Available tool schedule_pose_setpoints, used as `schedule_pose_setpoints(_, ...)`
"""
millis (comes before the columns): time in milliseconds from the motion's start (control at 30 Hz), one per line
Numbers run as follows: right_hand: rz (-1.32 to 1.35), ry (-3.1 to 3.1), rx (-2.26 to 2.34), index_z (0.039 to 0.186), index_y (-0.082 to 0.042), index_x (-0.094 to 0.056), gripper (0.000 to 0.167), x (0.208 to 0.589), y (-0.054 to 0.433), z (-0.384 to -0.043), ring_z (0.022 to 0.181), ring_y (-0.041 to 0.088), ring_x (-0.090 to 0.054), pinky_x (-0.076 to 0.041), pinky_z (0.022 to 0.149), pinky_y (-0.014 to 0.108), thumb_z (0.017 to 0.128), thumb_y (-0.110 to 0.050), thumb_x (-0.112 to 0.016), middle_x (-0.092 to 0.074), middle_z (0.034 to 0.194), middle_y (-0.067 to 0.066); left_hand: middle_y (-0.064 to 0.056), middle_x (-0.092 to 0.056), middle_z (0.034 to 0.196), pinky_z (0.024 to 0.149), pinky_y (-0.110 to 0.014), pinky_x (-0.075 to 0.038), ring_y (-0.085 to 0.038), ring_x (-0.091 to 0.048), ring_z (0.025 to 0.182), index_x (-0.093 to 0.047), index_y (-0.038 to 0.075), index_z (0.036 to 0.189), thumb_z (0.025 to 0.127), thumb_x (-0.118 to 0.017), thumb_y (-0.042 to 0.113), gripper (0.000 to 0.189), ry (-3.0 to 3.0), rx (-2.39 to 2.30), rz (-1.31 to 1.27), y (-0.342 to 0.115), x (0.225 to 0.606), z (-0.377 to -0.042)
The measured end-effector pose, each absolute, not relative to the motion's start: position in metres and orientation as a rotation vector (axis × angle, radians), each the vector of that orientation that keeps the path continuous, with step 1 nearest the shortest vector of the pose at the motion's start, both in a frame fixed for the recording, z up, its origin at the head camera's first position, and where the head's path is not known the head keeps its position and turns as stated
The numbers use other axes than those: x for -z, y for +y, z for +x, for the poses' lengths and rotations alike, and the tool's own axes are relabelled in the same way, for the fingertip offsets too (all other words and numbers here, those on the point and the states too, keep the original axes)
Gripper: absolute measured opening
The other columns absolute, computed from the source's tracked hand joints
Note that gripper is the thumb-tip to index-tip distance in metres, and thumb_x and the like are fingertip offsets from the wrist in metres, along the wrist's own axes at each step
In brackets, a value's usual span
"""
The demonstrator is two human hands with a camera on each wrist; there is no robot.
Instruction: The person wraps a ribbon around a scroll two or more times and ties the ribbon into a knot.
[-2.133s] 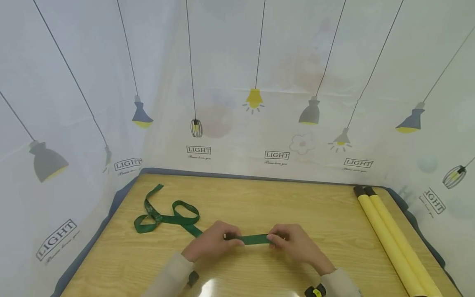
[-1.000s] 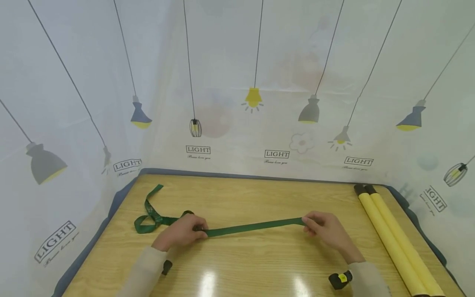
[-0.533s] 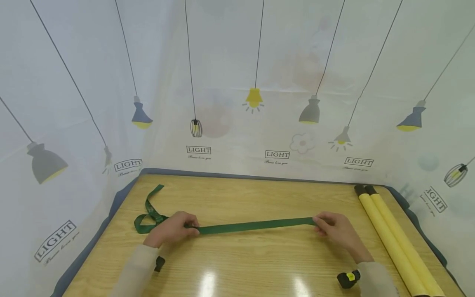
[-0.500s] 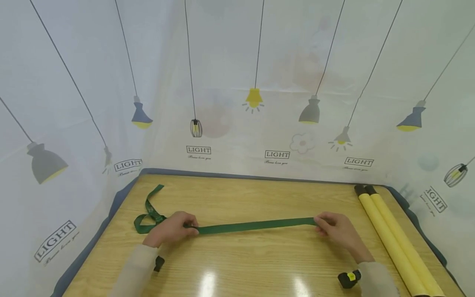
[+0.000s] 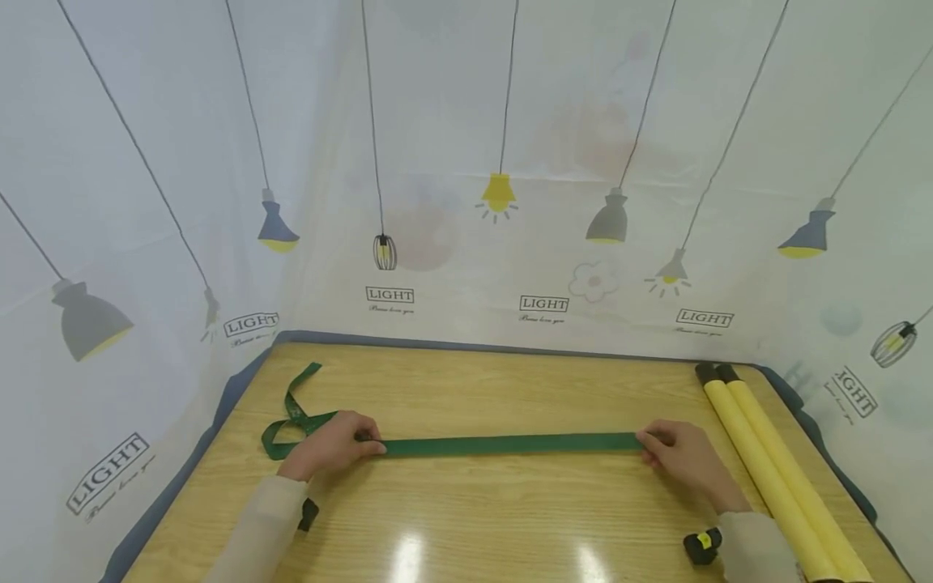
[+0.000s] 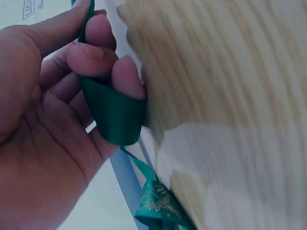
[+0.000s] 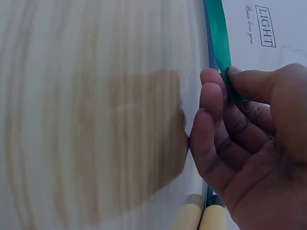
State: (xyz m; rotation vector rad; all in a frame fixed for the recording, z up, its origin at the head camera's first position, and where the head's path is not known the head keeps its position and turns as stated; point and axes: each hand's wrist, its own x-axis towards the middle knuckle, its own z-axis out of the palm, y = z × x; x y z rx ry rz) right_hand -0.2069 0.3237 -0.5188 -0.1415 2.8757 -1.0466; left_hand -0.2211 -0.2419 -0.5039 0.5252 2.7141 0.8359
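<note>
A green ribbon [image 5: 510, 444] stretches nearly level and taut between both hands over the wooden table. My left hand [image 5: 334, 447] pinches it at the left, and in the left wrist view the ribbon [image 6: 115, 112] loops below the curled fingers. My right hand [image 5: 685, 455] pinches its end between thumb and fingers. In the right wrist view a short frayed tip of the ribbon [image 7: 220, 43] shows past the thumb. The rest of the ribbon lies in loose loops on the table beyond the left hand, with gold print on one part.
Two yellow rolls [image 5: 776, 478] with black ends lie side by side along the table's right side. The wooden table [image 5: 496, 518] has a blue-grey edge. White sheeting [image 5: 466, 267] printed with lamps surrounds its back and sides.
The hands have moved apart, left hand leftward and right hand rightward, so a much longer stretch of ribbon spans between them. The loose loops at the left have become fewer.
</note>
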Motion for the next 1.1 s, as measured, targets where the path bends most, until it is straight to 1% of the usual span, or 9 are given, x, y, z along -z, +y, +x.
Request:
schedule_pose_setpoints(167, -0.209, 2.924, 0.932, 0.096, -0.01, -0.074, 0.023, 0.523, 0.33, -0.208, 0.062, 0.007, -0.059, -0.046, 0.063, 0.022, 0.104, -0.027, -0.061, -0.068, 0.07, -0.006, 0.005, -0.064, 0.077, 0.064, -0.028, -0.043, -0.011, -0.052, 0.067, -0.07, 0.018, 0.081, 0.097, -0.072, 0.029, 0.019, 2.712, -0.815, 0.446, -0.237, 0.505, -0.224)
schedule_pose_setpoints(367, -0.308, 3.01, 0.708, 0.084, -0.013, -0.073, 0.024, 0.52, 0.332, -0.209, 0.066, 0.01, -0.055, -0.047, 0.065, 0.03, 0.1, -0.028, -0.066, -0.067, 0.071, -0.005, 0.002, -0.058, 0.068, 0.059, -0.028, -0.039, -0.012, -0.047, 0.061, -0.067, 0.012, 0.075, 0.095, -0.075, 0.026, 0.026, 2.695, -0.783, 0.33, -0.225, 0.498, -0.231)
schedule_pose_setpoints(467, -0.261, 2.996, 0.632, 0.081, -0.012, -0.071, 0.027, 0.514, 0.335, -0.208, 0.066, 0.012, -0.054, -0.046, 0.062, 0.032, 0.1, -0.032, -0.066, -0.066, 0.073, -0.003, 0.002, -0.053, 0.063, 0.056, -0.028, -0.037, -0.013, -0.044, 0.056, -0.065, 0.012, 0.071, 0.095, -0.075, 0.026, 0.029, 2.668, -0.756, 0.271, -0.217, 0.494, -0.235)
schedule_pose_setpoints(633, -0.128, 2.928, 0.573, 0.079, -0.01, -0.066, 0.037, 0.503, 0.338, -0.208, 0.067, 0.017, -0.053, -0.044, 0.063, 0.033, 0.101, -0.04, -0.063, -0.063, 0.074, 0.001, 0.001, -0.048, 0.057, 0.051, -0.027, -0.037, -0.013, -0.041, 0.05, -0.053, 0.014, 0.065, 0.096, -0.074, 0.022, 0.038, 2.618, -0.741, 0.205, -0.207, 0.485, -0.239)
schedule_pose_setpoints(700, -0.098, 2.91, 0.561, 0.082, -0.008, -0.066, 0.042, 0.5, 0.338, -0.21, 0.07, 0.018, -0.056, -0.046, 0.064, 0.034, 0.101, -0.044, -0.062, -0.065, 0.079, 0.003, 0.0, -0.047, 0.056, 0.051, -0.027, -0.037, -0.013, -0.041, 0.05, -0.051, 0.013, 0.064, 0.097, -0.073, 0.02, 0.04, 2.613, -0.738, 0.177, -0.206, 0.482, -0.238)
schedule_pose_setpoints(833, -0.059, 2.892, 0.554, 0.091, -0.004, -0.067, 0.05, 0.499, 0.335, -0.212, 0.077, 0.02, -0.061, -0.051, 0.068, 0.038, 0.1, -0.052, -0.06, -0.069, 0.089, 0.008, 0.0, -0.048, 0.059, 0.052, -0.027, -0.038, -0.014, -0.042, 0.052, -0.058, 0.01, 0.072, 0.097, -0.072, 0.019, 0.03, 2.62, -0.711, 0.147, -0.208, 0.478, -0.232)
schedule_pose_setpoints(933, -0.057, 2.905, 0.581, 0.103, 0.001, -0.065, 0.057, 0.501, 0.334, -0.211, 0.083, 0.025, -0.065, -0.054, 0.072, 0.044, 0.1, -0.055, -0.058, -0.071, 0.096, 0.015, -0.001, -0.049, 0.06, 0.053, -0.027, -0.039, -0.014, -0.043, 0.052, -0.062, 0.007, 0.078, 0.098, -0.071, 0.018, 0.025, 2.611, -0.708, 0.147, -0.208, 0.477, -0.23)
schedule_pose_setpoints(1033, -0.087, 2.941, 0.652, 0.117, 0.005, -0.061, 0.065, 0.503, 0.335, -0.211, 0.091, 0.03, -0.068, -0.056, 0.076, 0.048, 0.1, -0.057, -0.058, -0.071, 0.104, 0.02, -0.002, -0.049, 0.059, 0.052, -0.027, -0.039, -0.014, -0.043, 0.052, -0.062, 0.007, 0.078, 0.098, -0.071, 0.017, 0.025, 2.597, -0.72, 0.134, -0.207, 0.479, -0.229)
schedule_pose_setpoints(1100, -0.136, 2.973, 0.725, 0.126, 0.008, -0.057, 0.068, 0.504, 0.338, -0.212, 0.096, 0.035, -0.067, -0.056, 0.079, 0.05, 0.1, -0.055, -0.061, -0.068, 0.111, 0.025, -0.002, -0.051, 0.061, 0.052, -0.028, -0.04, -0.014, -0.044, 0.053, -0.062, 0.007, 0.078, 0.098, -0.071, 0.017, 0.024, 2.598, -0.713, 0.128, -0.207, 0.48, -0.228)
